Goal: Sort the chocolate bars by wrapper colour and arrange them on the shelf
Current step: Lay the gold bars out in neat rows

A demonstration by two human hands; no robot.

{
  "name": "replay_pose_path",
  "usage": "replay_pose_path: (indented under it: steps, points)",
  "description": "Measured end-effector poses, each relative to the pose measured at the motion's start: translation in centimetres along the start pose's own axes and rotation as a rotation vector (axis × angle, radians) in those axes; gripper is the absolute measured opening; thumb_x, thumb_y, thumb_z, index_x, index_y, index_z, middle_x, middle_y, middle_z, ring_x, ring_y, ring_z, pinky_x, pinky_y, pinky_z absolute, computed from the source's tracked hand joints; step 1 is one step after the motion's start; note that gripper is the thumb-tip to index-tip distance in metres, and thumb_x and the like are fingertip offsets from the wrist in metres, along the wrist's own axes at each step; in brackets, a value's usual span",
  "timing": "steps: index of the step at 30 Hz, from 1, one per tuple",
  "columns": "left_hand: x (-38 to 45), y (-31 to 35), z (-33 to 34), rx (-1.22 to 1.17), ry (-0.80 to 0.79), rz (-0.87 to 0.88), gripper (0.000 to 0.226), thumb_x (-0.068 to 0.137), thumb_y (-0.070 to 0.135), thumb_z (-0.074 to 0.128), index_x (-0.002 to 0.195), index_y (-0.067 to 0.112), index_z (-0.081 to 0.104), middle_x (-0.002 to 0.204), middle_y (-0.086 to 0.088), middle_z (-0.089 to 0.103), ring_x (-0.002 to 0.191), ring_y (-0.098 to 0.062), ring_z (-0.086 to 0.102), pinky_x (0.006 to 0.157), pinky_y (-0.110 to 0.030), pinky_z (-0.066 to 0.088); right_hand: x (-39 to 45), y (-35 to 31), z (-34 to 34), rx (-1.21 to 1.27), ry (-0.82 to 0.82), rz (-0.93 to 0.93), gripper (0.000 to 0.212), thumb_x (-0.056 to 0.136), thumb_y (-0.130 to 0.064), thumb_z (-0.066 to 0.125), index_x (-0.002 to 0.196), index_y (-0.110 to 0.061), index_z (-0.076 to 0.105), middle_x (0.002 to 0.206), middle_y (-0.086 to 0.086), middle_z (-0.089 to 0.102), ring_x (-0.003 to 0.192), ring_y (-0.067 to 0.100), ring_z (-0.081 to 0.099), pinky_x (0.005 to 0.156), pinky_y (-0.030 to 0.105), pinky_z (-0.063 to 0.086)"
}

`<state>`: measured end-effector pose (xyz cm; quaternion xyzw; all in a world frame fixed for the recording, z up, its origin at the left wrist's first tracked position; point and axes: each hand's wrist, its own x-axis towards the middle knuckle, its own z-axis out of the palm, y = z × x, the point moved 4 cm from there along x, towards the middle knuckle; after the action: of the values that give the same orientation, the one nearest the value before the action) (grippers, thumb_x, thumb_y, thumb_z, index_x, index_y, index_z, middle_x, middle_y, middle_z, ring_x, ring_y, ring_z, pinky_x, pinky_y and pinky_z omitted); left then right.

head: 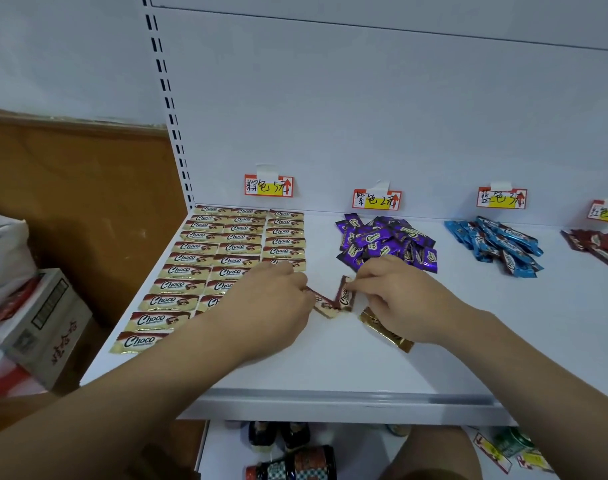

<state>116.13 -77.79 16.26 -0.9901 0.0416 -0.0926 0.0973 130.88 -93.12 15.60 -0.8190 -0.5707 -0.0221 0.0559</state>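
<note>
Both hands pinch brown bars: left hand [278, 292] one [321, 303], right hand [396, 292] another [344, 295]; risk: left forearm could scuff the near-left brown rows [205, 268].

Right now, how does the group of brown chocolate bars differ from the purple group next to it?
The brown bars lie flat in neat columns with logos facing up, while the purple bars sit in a loose, overlapping heap. The brown bars cover much more of the shelf than the purple bars. Both groups sit below a handwritten price tag and carry the Choco logo.
</note>
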Motion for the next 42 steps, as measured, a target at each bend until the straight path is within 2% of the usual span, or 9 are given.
replay_pose_path:
  steps: [2,5,8,14,21,25,30,36,42]
  points:
    - [-0.4,-0.1,0.0,0.002,0.002,-0.038,0.037,0.108,0.031,0.039,0.116,0.021,0.073,0.104,0.001,0.066,0.098,-0.022,0.055,0.088,-0.042,0.051,0.2,-0.2,0.2,-0.030,0.021,0.009,0.038,0.103,-0.019,0.049,0.135,-0.023,0.069,0.124,-0.006,0.059,0.115,0.019,0.048,0.092,0.039,0.051]
    - [-1.1,-0.1,0.5,-0.066,-0.036,-0.058,0.038,0.108,0.037,0.036,0.128,0.022,0.066,0.118,0.002,0.063,0.111,-0.022,0.055,0.096,-0.043,0.050,-0.2,-0.5,0.4,-0.006,-0.001,0.002,0.042,0.099,-0.018,0.046,0.135,-0.019,0.067,0.133,-0.005,0.060,0.123,0.021,0.050,0.098,0.038,0.050]
    - [-1.7,0.0,0.8,-0.097,-0.053,-0.051,0.041,0.109,0.038,0.032,0.131,0.023,0.062,0.123,0.002,0.063,0.112,-0.023,0.057,0.098,-0.043,0.049,-0.6,-0.6,0.3,0.009,-0.032,0.025,0.058,0.096,-0.037,0.028,0.136,-0.022,0.066,0.133,-0.008,0.059,0.120,0.019,0.050,0.099,0.040,0.049]
    - [-2.8,0.1,0.3,-0.019,-0.076,-0.087,0.074,0.097,0.045,0.003,0.132,0.024,0.064,0.120,0.000,0.063,0.110,-0.024,0.055,0.095,-0.044,0.050,1.0,-2.3,1.0,-0.041,-0.038,0.037,0.064,0.096,-0.049,0.020,0.136,-0.025,0.064,0.118,-0.004,0.053,0.104,0.021,0.044,0.090,0.047,0.047]
    - [-3.8,0.1,0.4,-0.011,-0.047,-0.148,0.057,0.100,0.044,0.024,0.122,0.021,0.072,0.103,-0.002,0.066,0.098,-0.026,0.058,0.083,-0.044,0.055,3.1,-5.7,0.9,0.040,-0.049,0.037,0.072,0.097,-0.062,0.006,0.126,-0.034,0.066,0.113,-0.006,0.048,0.103,0.018,0.041,0.094,0.041,0.043]
    - [-4.1,0.0,0.4,-0.034,-0.034,-0.160,0.054,0.104,0.044,0.023,0.123,0.024,0.069,0.107,0.000,0.064,0.100,-0.025,0.054,0.088,-0.042,0.050,4.0,-7.0,0.8,0.089,-0.065,0.051,0.075,0.095,-0.068,0.000,0.123,-0.039,0.063,0.109,-0.008,0.043,0.103,0.014,0.037,0.091,0.040,0.041]
    - [-4.5,-0.5,0.2,-0.080,-0.050,-0.204,0.059,0.104,0.047,0.016,0.127,0.027,0.067,0.112,0.002,0.062,0.107,-0.024,0.053,0.092,-0.040,0.049,4.6,-7.4,1.0,0.089,-0.053,0.044,0.075,0.095,-0.070,0.000,0.122,-0.040,0.063,0.108,-0.008,0.042,0.102,0.012,0.035,0.092,0.042,0.042]
    - [-4.6,-1.0,0.0,-0.124,-0.113,-0.197,0.070,0.097,0.056,0.008,0.143,0.032,0.055,0.129,0.004,0.056,0.122,-0.021,0.047,0.102,-0.038,0.044,3.8,-6.4,0.7,0.102,-0.027,0.041,0.083,0.093,-0.072,0.007,0.147,-0.030,0.054,0.126,-0.007,0.046,0.112,0.016,0.041,0.098,0.043,0.045]
    - [-4.1,-1.1,-0.6,-0.131,-0.163,-0.212,0.054,0.109,0.055,0.027,0.157,0.034,0.039,0.149,0.004,0.043,0.139,-0.019,0.034,0.115,-0.038,0.032,1.7,-3.6,0.4,0.022,-0.054,0.059,0.078,0.088,-0.078,0.026,0.135,-0.029,0.063,0.128,-0.010,0.053,0.117,0.016,0.044,0.099,0.042,0.046]
